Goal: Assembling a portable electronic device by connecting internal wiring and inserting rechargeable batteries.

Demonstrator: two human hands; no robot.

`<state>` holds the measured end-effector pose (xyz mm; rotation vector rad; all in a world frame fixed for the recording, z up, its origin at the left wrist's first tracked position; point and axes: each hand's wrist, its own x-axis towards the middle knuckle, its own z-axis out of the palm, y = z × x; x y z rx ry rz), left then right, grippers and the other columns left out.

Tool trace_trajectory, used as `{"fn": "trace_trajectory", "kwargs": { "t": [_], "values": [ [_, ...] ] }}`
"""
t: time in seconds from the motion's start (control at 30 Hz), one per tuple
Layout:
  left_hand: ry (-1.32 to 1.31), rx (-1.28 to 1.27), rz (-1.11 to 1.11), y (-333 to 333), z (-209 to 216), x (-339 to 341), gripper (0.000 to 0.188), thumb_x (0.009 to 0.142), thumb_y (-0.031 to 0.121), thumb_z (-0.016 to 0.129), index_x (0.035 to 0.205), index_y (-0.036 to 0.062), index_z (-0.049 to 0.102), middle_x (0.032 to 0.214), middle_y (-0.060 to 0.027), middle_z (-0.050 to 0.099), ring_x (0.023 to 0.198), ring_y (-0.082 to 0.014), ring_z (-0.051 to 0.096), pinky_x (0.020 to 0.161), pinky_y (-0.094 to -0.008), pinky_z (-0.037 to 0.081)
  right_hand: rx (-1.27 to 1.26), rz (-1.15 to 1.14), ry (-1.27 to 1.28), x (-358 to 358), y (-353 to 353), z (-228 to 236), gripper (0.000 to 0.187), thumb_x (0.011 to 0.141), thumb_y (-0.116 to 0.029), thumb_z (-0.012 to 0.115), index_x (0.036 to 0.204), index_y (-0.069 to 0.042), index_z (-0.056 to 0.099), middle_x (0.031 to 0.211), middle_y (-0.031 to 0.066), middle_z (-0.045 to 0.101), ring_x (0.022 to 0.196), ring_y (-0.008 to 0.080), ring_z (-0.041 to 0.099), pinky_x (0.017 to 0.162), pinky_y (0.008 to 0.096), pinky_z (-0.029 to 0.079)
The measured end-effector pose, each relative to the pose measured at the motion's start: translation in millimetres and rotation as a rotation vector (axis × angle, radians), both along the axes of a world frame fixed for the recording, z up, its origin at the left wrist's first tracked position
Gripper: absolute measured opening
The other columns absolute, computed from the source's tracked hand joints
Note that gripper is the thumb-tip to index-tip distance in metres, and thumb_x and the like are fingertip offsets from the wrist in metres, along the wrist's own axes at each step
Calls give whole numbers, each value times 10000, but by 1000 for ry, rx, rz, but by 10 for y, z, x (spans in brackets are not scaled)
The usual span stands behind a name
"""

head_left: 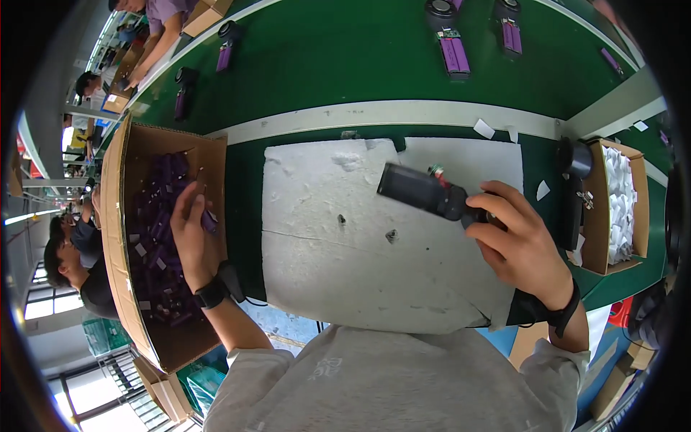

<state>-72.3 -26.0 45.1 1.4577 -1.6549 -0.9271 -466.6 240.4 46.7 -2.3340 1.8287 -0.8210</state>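
Grey shirt [392, 385] foremost, a black device [414, 190] is clasped by the right hand [520, 241] above the right half of the foam board [331, 266]; past its left edge, over a carton [115, 237] of purple batteries [160, 227], the left hand's [190, 237] grip cannot be told.

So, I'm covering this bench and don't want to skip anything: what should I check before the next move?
1. Right hand has a grip on the black device: ok, fingers are around its narrower end.
2. Black device off the foam mat: cannot tell from this one view.
3. Left hand at the large carton of purple battery packs: ok.
4. Left hand firmly gripping a pack: cannot tell, though purple shows beside its fingers.
5. Foam mat smooth: not ok, dents and dark marks show.
6. Small carton stocked with white pieces: ok.
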Motion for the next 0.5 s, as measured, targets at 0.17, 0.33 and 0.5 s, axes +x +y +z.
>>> {"fn": "trace_trajectory", "kwargs": {
  "t": [0.17,0.33,0.5],
  "values": [
    [473,248,-365,284,273,-737,313,984,162,505,1244,2,575,1115,-130,651,973,-181,627,815,-311,500,182,-177,-72,133,-42,38,471,621,-14,798,1047,-41,598,1073,141,562,931,313,615,710,376,535],
    [770,527,-638,535,36,-1609,308,1001,204,488,1199,-12,584,1058,-132,654,934,-229,644,781,-337,521,597,-383,66,239,-147,205,474,637,2,772,1065,-54,577,1103,131,546,901,291,600,738,398,517],
    [933,712,-630,336,-364,-1805,295,1000,192,485,1173,-21,596,1040,-127,655,921,-234,649,774,-329,525,379,-170,102,201,-293,313,359,693,84,670,1011,-63,588,1158,108,531,930,299,574,784,401,495]
  ]
}}
